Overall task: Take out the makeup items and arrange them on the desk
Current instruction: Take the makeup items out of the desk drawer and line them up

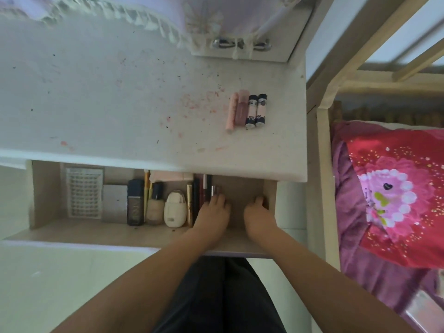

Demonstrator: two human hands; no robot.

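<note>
Slim dark pencil-like makeup sticks [204,191] in open wooden drawer [269,195]: light, rigid, smooth, likely roll; left hand [212,212] touches them, right hand [258,212] idle beside, both grips undeterminable; pinch mid-shaft.

A matt white desk top [120,97], smeared with pink stains, is seen above an open drawer [242,188] lined in pale wood-look board. Glossy plastic tubes [246,111] lie at upper right; a shiny metal handle [241,44] is draped with fringed cloth [134,18].
</note>
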